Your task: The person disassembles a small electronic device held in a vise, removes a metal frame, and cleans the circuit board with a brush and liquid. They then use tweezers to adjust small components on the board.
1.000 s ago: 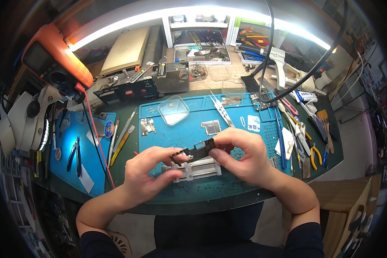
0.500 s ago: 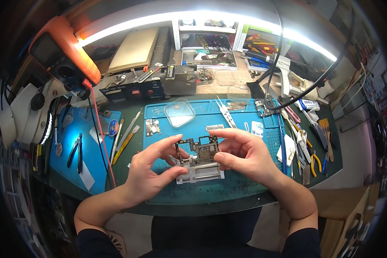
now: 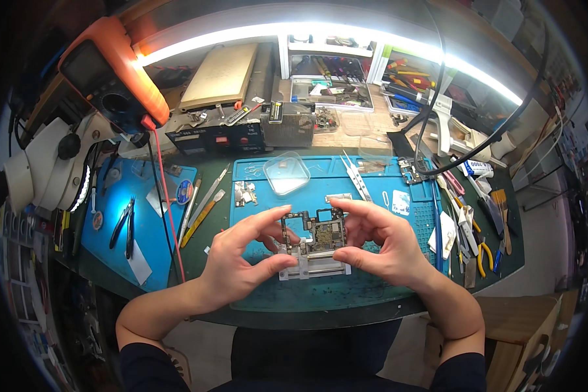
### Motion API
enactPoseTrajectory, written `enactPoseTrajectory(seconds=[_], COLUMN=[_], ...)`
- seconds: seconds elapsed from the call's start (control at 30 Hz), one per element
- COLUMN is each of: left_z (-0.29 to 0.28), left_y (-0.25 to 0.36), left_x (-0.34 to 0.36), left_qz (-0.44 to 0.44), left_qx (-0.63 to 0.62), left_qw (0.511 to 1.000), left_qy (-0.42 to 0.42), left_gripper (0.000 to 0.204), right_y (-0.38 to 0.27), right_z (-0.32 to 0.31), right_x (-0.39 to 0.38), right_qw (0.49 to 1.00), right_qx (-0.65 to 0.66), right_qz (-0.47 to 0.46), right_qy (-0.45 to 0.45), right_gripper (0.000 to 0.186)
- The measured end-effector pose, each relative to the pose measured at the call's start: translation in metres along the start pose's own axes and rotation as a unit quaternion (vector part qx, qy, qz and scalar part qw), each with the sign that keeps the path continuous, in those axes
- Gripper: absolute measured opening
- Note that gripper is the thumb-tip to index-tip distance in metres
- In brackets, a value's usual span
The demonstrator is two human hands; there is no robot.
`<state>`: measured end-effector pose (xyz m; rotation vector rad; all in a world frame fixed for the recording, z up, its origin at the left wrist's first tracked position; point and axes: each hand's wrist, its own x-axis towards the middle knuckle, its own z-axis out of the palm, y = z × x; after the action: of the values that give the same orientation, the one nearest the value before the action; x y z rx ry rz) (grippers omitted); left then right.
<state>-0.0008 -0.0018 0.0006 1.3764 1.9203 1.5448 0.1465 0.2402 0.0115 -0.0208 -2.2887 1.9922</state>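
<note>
A phone circuit board (image 3: 327, 236), dark with a squarish cutout on its left part, is between my hands at the middle of the bench. The fingers and thumb of my left hand (image 3: 238, 255) are curled about its left edge. At the right edge my right hand (image 3: 392, 245) pinches the board between fingers and thumb. Just below the board, a metal board holder (image 3: 323, 268) with bright rods lies on the blue work mat (image 3: 366, 291). Part of the holder is hidden by the board and my fingers.
Behind the hands are a clear plastic box (image 3: 286, 175) and tweezers (image 3: 356, 175). Cutters (image 3: 122, 228) lie at the left, below an orange multimeter (image 3: 114, 75). Yellow-handled pliers (image 3: 484, 257) and brushes crowd the right. A black cable (image 3: 496, 140) arches over the back right.
The whole scene has shifted slightly right in the picture. The board's face looks brighter and a little differently tilted. Both hands remain at its edges.
</note>
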Motion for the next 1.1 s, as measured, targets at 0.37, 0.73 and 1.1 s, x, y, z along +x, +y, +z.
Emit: enactPoseTrajectory(seconds=[0.37, 0.73, 1.1], left_z=[-0.0018, -0.0021, -0.0028], left_y=[0.002, 0.003, 0.0025], left_x=[-0.0002, 0.0, -0.0003], left_qz=[-0.004, -0.002, -0.007], left_qx=[0.021, 0.032, 0.033], left_qw=[1.0, 0.999, 0.999], left_qy=[-0.016, -0.022, -0.023], left_gripper=[0.076, 0.076, 0.076], right_y=[-0.0003, -0.0017, -0.0022], right_z=[-0.0014, -0.0018, -0.0018], right_x=[-0.0007, -0.0009, -0.0012], right_qw=[1.0, 1.0, 1.0], right_qx=[0.002, -0.007, -0.006], right_qz=[0.005, 0.003, 0.006], right_qy=[-0.011, -0.008, -0.009], right_gripper=[0.066, 0.066, 0.065])
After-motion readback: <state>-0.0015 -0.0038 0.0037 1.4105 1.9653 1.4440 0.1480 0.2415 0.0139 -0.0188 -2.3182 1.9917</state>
